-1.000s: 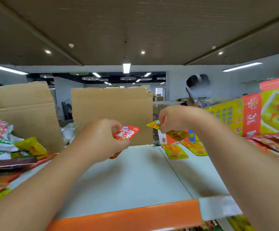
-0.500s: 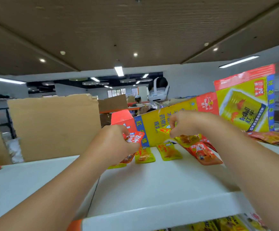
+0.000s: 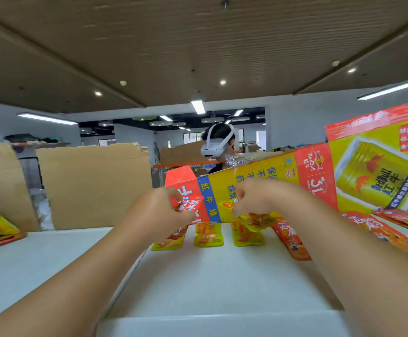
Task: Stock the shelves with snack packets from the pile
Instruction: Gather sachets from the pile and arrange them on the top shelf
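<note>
**Q:** What is the condition of each hand?

**A:** Left hand: fingers curled, pinching 1 small red foil snack packet by its edge, raised above the flat white shelf surface. Right hand: fingers curled, pinching 1 small yellow foil snack packet, which hangs just above the shelf.

**Q:** Where do the stocked packets lie?

**A:** 3 lie flat in a row at the back of the shelf. The left yellow packet is partly under the left hand. The middle yellow packet is between the hands. The right yellow packet is under the held one. 1 long red packet lies just right of the row.

**Q:** What stands behind the row?

**A:** A yellow-and-red printed cardboard carton stands just behind it. Brown corrugated cardboard sheets stand upright to the left. Beyond the carton is a person wearing a white headset.
</note>
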A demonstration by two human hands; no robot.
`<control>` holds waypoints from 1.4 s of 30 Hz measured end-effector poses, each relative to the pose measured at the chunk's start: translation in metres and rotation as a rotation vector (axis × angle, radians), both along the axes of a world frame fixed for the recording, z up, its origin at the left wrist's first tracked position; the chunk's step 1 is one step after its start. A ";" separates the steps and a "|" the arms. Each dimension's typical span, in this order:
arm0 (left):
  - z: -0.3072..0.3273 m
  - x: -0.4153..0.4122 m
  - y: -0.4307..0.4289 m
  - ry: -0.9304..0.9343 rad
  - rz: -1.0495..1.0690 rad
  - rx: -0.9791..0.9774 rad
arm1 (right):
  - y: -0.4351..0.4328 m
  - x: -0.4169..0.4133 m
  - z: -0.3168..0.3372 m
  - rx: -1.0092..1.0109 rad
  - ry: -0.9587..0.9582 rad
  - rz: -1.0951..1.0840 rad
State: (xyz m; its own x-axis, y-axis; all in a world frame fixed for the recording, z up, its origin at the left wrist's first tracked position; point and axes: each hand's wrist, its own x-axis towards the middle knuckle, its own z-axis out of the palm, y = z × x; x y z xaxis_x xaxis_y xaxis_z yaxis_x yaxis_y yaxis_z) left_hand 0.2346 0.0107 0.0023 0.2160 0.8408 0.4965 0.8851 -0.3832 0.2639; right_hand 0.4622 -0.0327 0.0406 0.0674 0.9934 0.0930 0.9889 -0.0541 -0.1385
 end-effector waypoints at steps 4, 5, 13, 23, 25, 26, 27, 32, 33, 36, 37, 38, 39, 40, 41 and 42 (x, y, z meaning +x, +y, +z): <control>-0.003 -0.027 0.010 -0.031 0.013 -0.043 | 0.007 -0.029 0.000 -0.031 -0.011 0.004; -0.005 -0.036 0.012 -0.032 0.017 -0.055 | 0.010 -0.039 -0.001 -0.034 -0.005 -0.001; -0.017 -0.103 0.040 -0.036 -0.026 -0.132 | 0.041 -0.124 -0.017 -0.113 -0.015 -0.045; -0.020 -0.132 0.069 -0.135 -0.136 -0.237 | 0.087 -0.185 -0.038 -0.120 0.043 -0.239; -0.023 -0.136 0.072 -0.179 -0.146 -0.280 | 0.093 -0.184 -0.046 -0.084 0.066 -0.270; -0.023 -0.138 0.072 -0.197 -0.147 -0.296 | 0.094 -0.182 -0.051 -0.066 0.078 -0.281; -0.023 -0.140 0.073 -0.213 -0.151 -0.305 | 0.095 -0.182 -0.055 -0.050 0.087 -0.293; -0.020 -0.146 0.073 -0.280 -0.172 -0.300 | 0.094 -0.184 -0.061 -0.021 0.088 -0.320; -0.020 -0.146 0.072 -0.284 -0.177 -0.295 | 0.095 -0.185 -0.062 -0.015 0.085 -0.318; -0.019 -0.146 0.069 -0.268 -0.195 -0.290 | 0.097 -0.188 -0.064 -0.005 0.072 -0.319; -0.018 -0.146 0.067 -0.256 -0.199 -0.295 | 0.099 -0.188 -0.065 -0.002 0.075 -0.319; -0.018 -0.146 0.066 -0.243 -0.202 -0.298 | 0.099 -0.187 -0.066 0.000 0.079 -0.320; -0.017 -0.146 0.064 -0.232 -0.204 -0.297 | 0.100 -0.187 -0.067 -0.002 0.082 -0.325; -0.016 -0.146 0.063 -0.220 -0.205 -0.292 | 0.099 -0.187 -0.067 -0.010 0.078 -0.329; -0.015 -0.146 0.062 -0.209 -0.204 -0.285 | 0.098 -0.188 -0.066 -0.021 0.067 -0.330; -0.015 -0.146 0.061 -0.202 -0.202 -0.279 | 0.097 -0.189 -0.065 -0.032 0.055 -0.328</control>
State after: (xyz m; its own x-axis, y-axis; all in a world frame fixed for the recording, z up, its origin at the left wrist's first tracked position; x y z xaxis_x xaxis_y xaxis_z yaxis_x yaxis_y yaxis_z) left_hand 0.0884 0.0721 -0.0123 0.3121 0.8998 0.3048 0.7186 -0.4335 0.5438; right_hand 0.2732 0.0638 -0.0249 0.3884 0.9202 0.0491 0.9091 -0.3739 -0.1838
